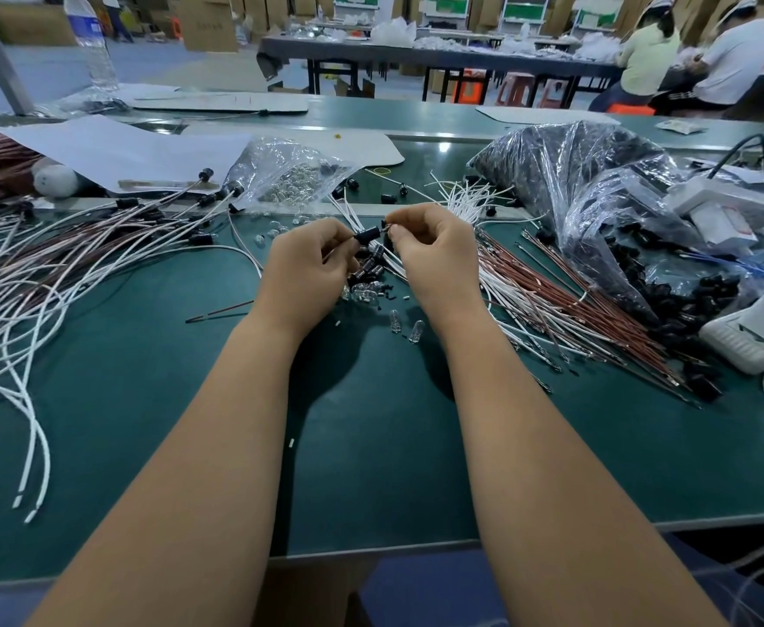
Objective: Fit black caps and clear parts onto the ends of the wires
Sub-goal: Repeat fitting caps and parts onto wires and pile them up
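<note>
At the centre of the green work table (145, 400), both hands are raised just above the surface and meet fingertip to fingertip. Left hand (308, 260): fingers curled, pinching a black cap (366, 235) by its body, with white wires (353, 214) running up and away behind it. Right hand (434, 246): thumb and forefinger pinched tightly on something very small at the cap's open end; the item is too small to identify. Directly below the hands lies a small heap of loose black caps (371, 264) and clear parts (366, 294), with two more clear parts (405, 325) lying apart, nearer the person. Left of the hands, a spread of finished white and brown wires (77, 255) carries black caps at the ends. Right of the hands, a bundle of bare brown and white wires (575, 310) fans across the table, touching a large plastic bag of black caps (597, 187). Behind the hands sits a smaller clear bag of clear parts (289, 174).
</note>
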The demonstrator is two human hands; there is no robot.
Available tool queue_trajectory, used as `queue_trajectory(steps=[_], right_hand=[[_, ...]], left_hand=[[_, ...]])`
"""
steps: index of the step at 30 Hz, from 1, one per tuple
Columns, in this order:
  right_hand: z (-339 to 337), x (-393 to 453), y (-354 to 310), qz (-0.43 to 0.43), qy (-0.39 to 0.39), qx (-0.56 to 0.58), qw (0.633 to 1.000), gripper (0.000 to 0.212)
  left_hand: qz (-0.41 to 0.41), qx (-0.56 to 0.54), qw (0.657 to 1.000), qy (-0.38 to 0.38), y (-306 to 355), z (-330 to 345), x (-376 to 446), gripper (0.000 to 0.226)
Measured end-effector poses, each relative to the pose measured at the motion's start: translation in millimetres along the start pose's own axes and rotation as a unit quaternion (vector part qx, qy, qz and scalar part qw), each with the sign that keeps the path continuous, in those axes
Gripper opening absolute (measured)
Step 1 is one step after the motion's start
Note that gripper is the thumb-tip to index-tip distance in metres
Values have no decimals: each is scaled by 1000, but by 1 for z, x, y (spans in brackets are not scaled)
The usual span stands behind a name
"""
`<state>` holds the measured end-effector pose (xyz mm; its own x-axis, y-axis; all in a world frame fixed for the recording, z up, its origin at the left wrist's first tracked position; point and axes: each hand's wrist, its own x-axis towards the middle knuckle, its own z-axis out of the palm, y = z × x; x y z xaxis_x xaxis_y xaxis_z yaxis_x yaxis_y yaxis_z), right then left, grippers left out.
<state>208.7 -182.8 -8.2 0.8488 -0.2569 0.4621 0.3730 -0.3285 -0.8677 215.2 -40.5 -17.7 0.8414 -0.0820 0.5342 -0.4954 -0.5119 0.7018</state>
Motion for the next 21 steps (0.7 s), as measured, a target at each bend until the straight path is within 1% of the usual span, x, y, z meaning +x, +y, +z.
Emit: queue_trajectory(steps=[3, 6, 9, 12, 14, 21], right_hand=[[-1, 1, -1, -11, 5, -19, 1000, 10], [-1, 0, -2, -11, 2, -36, 999, 10], [0, 0, -3, 2, 1, -36, 999, 8], [2, -1, -2, 6, -2, -39, 999, 7], [2, 0, -1, 11, -1, -35, 999, 8], [5, 2, 1, 41, -3, -12, 999, 9]], left_hand=[[7, 16, 1000, 2, 0, 0, 0, 12], [25, 45, 999, 2, 1, 1, 0, 6], [70, 101, 992, 26, 1, 1, 1, 10], [75, 121, 989, 23, 0, 1, 2, 10], [71, 112, 991, 23, 0, 1, 1, 9], [37, 19, 999, 36, 3, 1, 0, 6]])
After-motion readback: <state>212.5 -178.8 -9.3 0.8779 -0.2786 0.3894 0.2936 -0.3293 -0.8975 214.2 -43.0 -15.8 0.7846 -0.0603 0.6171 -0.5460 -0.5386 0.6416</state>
